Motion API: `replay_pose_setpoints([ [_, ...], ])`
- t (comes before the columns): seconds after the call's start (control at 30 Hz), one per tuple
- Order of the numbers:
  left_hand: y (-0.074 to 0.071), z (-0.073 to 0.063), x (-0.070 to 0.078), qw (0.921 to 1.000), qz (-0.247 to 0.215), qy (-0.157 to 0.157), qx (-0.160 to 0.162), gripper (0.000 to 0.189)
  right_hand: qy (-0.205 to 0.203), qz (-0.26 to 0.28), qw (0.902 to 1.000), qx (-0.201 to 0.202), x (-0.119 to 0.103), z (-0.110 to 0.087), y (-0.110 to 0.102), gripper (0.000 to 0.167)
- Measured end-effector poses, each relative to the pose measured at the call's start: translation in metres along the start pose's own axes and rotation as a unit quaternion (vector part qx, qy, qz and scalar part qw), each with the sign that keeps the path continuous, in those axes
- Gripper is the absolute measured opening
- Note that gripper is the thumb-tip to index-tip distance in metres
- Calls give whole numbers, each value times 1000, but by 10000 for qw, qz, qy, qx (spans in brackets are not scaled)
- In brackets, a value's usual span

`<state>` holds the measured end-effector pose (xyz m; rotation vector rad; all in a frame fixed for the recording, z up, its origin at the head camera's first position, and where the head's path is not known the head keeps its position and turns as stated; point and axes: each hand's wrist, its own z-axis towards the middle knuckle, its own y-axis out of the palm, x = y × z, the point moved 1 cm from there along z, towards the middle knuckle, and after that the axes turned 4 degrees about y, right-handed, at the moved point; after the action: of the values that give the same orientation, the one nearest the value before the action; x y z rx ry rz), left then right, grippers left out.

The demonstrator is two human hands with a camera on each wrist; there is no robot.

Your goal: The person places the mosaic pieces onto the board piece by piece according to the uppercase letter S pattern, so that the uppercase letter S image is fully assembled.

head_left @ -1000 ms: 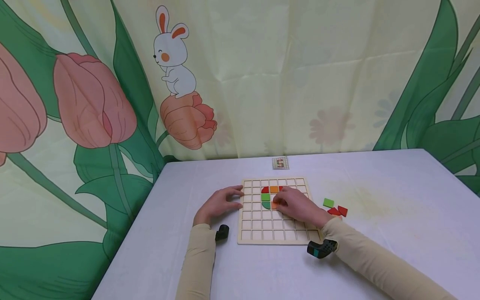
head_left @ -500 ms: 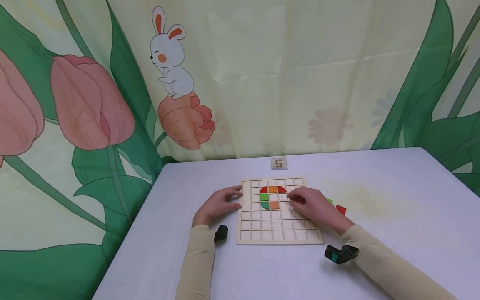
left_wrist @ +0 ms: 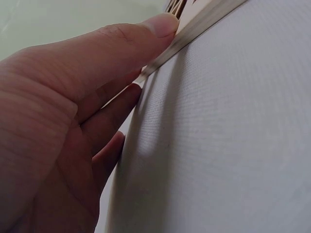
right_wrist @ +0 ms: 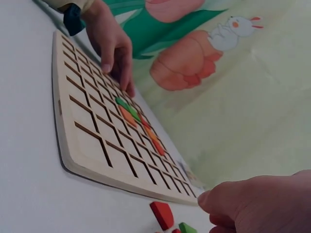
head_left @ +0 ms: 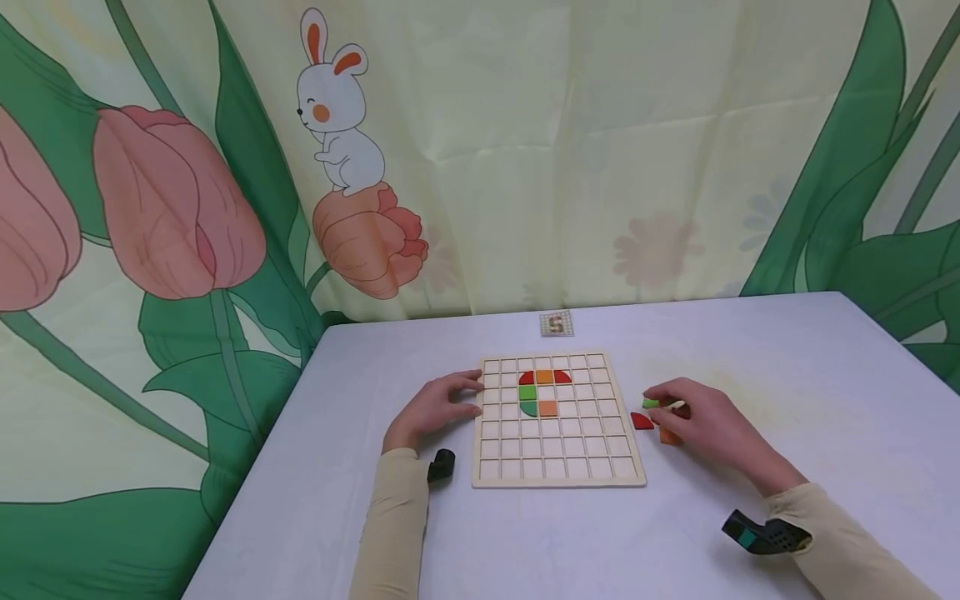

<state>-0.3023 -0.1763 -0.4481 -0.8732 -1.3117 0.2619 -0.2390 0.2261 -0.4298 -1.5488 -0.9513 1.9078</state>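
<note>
My left hand (head_left: pixel 435 411) rests at the left edge of the wooden grid board (head_left: pixel 558 462), its fingers and thumb extended and touching the rim. Several coloured tiles sit in the board: a red quarter-round (head_left: pixel 527 377), orange squares (head_left: pixel 547 408), a green square (head_left: pixel 528 392) and a green quarter-round (head_left: pixel 528 408). Right of the board, my right hand (head_left: pixel 705 421) is among loose tiles, thumb and index finger on either side of a light green tile (head_left: pixel 650 403). Whether it pinches that tile is unclear. A red quarter-round tile (head_left: pixel 642 421) and an orange tile (head_left: pixel 670 437) lie beside the fingers.
A small pattern card (head_left: pixel 557 323) lies behind the board. White cloth covers the table (head_left: pixel 540 542), and a printed curtain (head_left: pixel 510 167) hangs behind it. Each wrist wears a black camera (head_left: pixel 765 533).
My right hand has left the board's tiles and moved right to the loose pile. A red quarter-round tile there now lies closer to the board. My left hand has stayed put.
</note>
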Motion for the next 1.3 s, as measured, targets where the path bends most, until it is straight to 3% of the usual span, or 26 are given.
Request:
replay_pose_setpoints([
  [0.2,-1,0,0,10000,-64,39,-16,42,-1,-371,9989,-288,10,-6,-18,34],
  [0.4,-2,0,0,9999,-59,130,-19,41,60,-576,9935,-976,22,0,-37,40],
  [0.7,1,3,-2,9999,-80,81,-10,41,-174,-453,9870,-1531,34,8,-46,42],
  [1.3,1,2,-1,9999,-16,-99,-25,41,-359,-490,9862,-1538,40,8,-34,37],
])
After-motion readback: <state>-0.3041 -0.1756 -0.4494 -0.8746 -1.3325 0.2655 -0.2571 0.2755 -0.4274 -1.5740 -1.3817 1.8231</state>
